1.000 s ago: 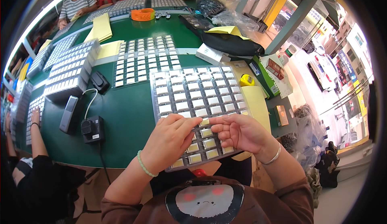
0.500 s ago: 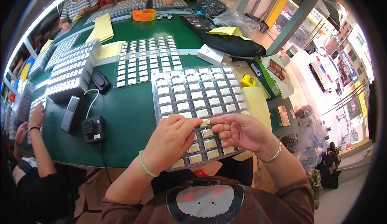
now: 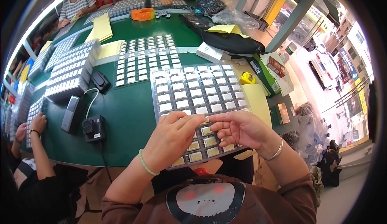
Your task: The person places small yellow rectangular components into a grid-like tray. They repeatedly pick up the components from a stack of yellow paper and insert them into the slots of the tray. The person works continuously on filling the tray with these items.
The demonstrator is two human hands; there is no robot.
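Observation:
A clear plastic tray (image 3: 155, 97) with rows of pockets rests tilted at the table's near edge, its near end toward my lap. White rectangular pieces (image 3: 182, 104) sit in the far rows; pieces with a pale yellow face (image 3: 196, 156) sit in the near rows. My left hand (image 3: 171, 139) is over the tray's left side, fingers pressed together. From the right comes my right hand (image 3: 246, 130), palm partly up, index finger stretched toward the left fingertips and the other fingers curled. The fingertips meet over a pocket; a small yellowish bit shows there, mostly hidden.
Beyond lies another filled tray (image 3: 147, 58). To the left are stacked trays (image 3: 74, 68), a grey power bank (image 3: 71, 114) and a black adapter (image 3: 94, 129) with cable. At right are a yellow tape measure (image 3: 247, 78) and an orange box (image 3: 282, 113). A co-worker's hands (image 3: 38, 123) work at far left.
My fingertips have drawn closer together over the same pocket, covering more of the yellowish piece. The co-worker's hands at the left have shifted slightly down on their tray.

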